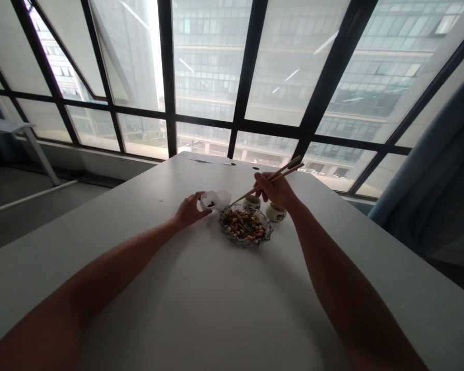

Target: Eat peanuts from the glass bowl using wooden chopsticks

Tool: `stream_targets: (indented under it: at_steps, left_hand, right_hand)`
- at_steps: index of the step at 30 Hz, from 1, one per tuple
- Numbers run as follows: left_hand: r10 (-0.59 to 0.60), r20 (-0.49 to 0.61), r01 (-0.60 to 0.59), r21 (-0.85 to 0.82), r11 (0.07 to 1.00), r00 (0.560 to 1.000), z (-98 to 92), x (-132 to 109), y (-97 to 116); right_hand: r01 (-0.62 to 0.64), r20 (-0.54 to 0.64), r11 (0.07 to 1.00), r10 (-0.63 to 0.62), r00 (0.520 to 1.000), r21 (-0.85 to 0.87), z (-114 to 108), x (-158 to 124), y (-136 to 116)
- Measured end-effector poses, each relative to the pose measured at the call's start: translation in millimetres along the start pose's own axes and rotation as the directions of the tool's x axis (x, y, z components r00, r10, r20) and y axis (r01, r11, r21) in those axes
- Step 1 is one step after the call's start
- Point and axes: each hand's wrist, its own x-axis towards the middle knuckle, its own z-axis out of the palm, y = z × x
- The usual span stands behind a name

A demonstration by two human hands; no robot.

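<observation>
- Toward the far edge of the table, a glass dish sits heaped with mixed beans, between the two hands.
- Left hand is closed around a small clear cup just beside the dish's left rim; a few dark pieces lie in it.
- Right hand grips chopsticks, tips low over the dish's far rim near the cup; whether they pinch anything is too small to tell.
- Two ceramic pots stand beside the dish's far right rim.
- By my judgement, the picking out is at an early stage: little is in the cup and most remains in the dish.
</observation>
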Motion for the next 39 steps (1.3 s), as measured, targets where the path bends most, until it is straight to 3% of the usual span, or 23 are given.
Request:
stream_targets:
  at_steps: [3, 7, 12, 17, 23, 27, 31, 33, 39]
  left_hand:
    - [-0.043, 0.007, 0.043, -0.008, 0.999, 0.999, 0.2, 0.5, -2.2]
    - [-0.069, 0.03, 0.069, 0.0, 0.998, 0.997, 1.7, 1.6, -5.8]
    - [-0.081, 0.024, 0.081, -0.006, 0.997, 0.996, 2.2, 1.6, -8.8]
    - [-0.088, 0.022, 0.089, -0.015, 0.996, 0.996, 3.4, 1.3, -13.0]
    - [-0.1, 0.037, 0.101, -0.027, 0.994, 0.994, 5.8, 1.9, -16.8]
    - [-0.112, 0.062, 0.114, -0.039, 0.993, 0.992, 5.6, 2.2, -17.0]
    - [-0.128, 0.064, 0.13, -0.037, 0.991, 0.99, 5.3, 2.1, -17.4]
    - [-0.127, 0.065, 0.129, -0.036, 0.991, 0.99, 5.4, 2.1, -17.4]
    - [-0.119, 0.058, 0.122, -0.043, 0.992, 0.991, 5.9, 2.8, -13.8]
  right_hand:
    - [-0.038, 0.089, 0.999, 0.039, 0.995, -0.012, -11.9, -0.6, 4.4]
    - [-0.078, 0.192, 0.995, 0.089, 0.977, -0.063, -12.0, -1.2, 14.2]
    - [-0.195, 0.36, 0.971, 0.233, 0.903, -0.139, -17.9, -0.9, 23.7]
    - [-0.24, 0.324, 0.967, 0.256, 0.911, -0.089, -39.2, -1.1, 27.4]
    - [-0.339, 0.427, 0.928, 0.372, 0.824, -0.155, -45.0, -4.5, 30.0]
    - [-0.345, 0.426, 0.933, 0.356, 0.832, -0.105, -43.3, -4.6, 33.0]
    - [-0.302, 0.347, 0.949, 0.313, 0.884, -0.087, -42.9, -3.6, 33.6]
    - [-0.287, 0.36, 0.955, 0.296, 0.885, -0.079, -42.6, -4.2, 30.5]
    - [-0.349, 0.556, 0.927, 0.365, 0.747, -0.141, -35.0, -8.9, 15.7]
